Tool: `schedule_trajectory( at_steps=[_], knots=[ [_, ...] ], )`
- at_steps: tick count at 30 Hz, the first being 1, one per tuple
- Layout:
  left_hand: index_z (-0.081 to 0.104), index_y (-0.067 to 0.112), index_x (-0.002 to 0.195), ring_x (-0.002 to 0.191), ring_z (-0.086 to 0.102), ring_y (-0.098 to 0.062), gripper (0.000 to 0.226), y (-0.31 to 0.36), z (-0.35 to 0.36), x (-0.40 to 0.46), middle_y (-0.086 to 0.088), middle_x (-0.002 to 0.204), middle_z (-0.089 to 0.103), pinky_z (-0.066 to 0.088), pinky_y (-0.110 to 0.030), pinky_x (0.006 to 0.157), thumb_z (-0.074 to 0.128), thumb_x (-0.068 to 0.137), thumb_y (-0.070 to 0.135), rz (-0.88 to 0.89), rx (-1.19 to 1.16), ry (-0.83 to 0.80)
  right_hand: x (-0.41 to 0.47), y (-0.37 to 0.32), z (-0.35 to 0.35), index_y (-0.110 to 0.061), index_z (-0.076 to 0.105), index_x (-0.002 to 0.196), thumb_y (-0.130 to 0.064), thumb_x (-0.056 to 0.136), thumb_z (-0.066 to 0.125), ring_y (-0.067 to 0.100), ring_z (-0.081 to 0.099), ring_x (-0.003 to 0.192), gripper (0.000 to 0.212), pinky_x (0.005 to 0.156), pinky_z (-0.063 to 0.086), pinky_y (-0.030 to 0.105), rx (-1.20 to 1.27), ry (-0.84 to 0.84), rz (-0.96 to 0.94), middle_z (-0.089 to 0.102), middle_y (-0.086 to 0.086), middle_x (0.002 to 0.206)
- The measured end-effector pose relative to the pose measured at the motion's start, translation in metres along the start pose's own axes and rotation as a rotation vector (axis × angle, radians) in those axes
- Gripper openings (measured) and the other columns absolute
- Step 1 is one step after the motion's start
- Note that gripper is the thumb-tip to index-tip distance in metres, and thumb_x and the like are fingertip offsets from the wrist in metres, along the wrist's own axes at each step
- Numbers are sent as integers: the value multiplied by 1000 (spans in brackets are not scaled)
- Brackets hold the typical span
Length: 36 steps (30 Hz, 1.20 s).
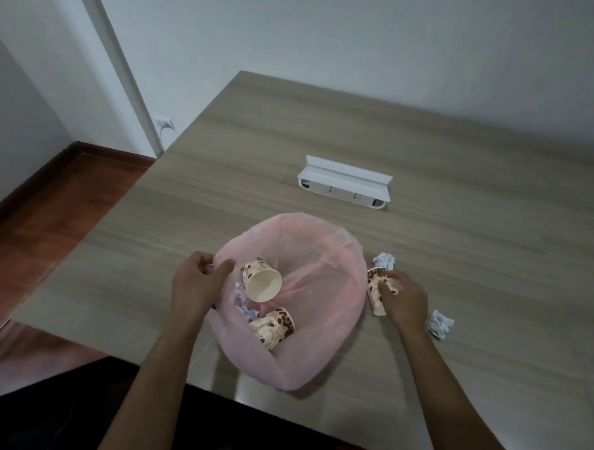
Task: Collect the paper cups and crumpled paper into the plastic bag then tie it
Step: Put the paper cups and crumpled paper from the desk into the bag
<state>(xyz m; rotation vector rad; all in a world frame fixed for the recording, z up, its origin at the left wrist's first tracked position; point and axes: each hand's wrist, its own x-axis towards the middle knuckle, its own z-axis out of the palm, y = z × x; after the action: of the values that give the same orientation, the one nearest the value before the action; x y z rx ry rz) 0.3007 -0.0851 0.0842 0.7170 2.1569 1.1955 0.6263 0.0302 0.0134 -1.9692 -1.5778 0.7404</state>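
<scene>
Left hand pinched the bag rim to keep its mouth open, while right hand closed its fingers on a cup just beside the bag.

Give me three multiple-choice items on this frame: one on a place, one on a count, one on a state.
1. Where does the white rectangular box lie?
A. inside the bag
B. on the wooden table, beyond the bag
C. on the floor

2. How many brown-patterned paper cups lie inside the thin pink plastic bag?
A. none
B. two
C. four

3. What is the right hand doing?
A. gripping a patterned paper cup on the table beside the bag
B. hanging idle off the table
C. tying the bag

Answers: 1 B, the box sits on the tabletop farther from the person than the bag. 2 B, one cup and another show through the bag's open mouth. 3 A, its fingers curl over the cup right of the bag, while the left hand pinches the bag's rim.
</scene>
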Motion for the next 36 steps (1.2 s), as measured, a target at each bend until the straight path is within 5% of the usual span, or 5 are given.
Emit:
schedule_trajectory(
  at_steps=[4, 13, 19, 25, 36],
  knots=[
    [64, 11, 90, 73, 58, -25, 18, -2, 0, -3, -8, 82, 65, 50, -39, 65, 72, 82, 24, 11, 13, 21, 14, 17, 8, -25, 55, 137, -27, 79, 76, 35, 62, 111, 61, 90, 47, 34, -64, -153, 47, 66, 17, 121],
    [62, 20, 81, 74, 61, -24, 12, -2, -6, -1, -6, 81, 67, 54, -43, 69, 72, 82, 25, -7, -38, 39, -17, -56, -44, -34, 57, 130, -26, 79, 74, 11, 61, 101, 54, 82, 43, 19, 352, 84, -68, 65, -9, 118],
    [62, 18, 81, 72, 61, -24, 11, -3, -8, 0, -7, 81, 67, 52, -39, 61, 71, 83, 23, -21, -63, 49, -72, -122, -22, -32, 57, 127, -24, 78, 77, 1, 62, 85, 54, 54, 47, 7, 248, -323, -302, 61, -9, 113],
    [63, 17, 82, 68, 59, -21, 11, -2, -8, 0, -8, 78, 68, 44, -29, 55, 72, 80, 23, -24, -75, 39, -95, -146, 30, -30, 65, 124, -50, 84, 68, 7, 53, 121, 45, 106, 41, 33, 121, -696, -480, 60, -8, 129],
    [64, 16, 82, 71, 64, -25, 31, -3, -5, 0, -14, 86, 71, 50, -34, 57, 66, 62, 40, -26, -75, 19, 10, -85, -7, -22, 71, 99, -15, 83, 61, 23, 59, 104, 20, 93, 49, 40, 277, 171, -369, 65, -6, 102]
  ],
)
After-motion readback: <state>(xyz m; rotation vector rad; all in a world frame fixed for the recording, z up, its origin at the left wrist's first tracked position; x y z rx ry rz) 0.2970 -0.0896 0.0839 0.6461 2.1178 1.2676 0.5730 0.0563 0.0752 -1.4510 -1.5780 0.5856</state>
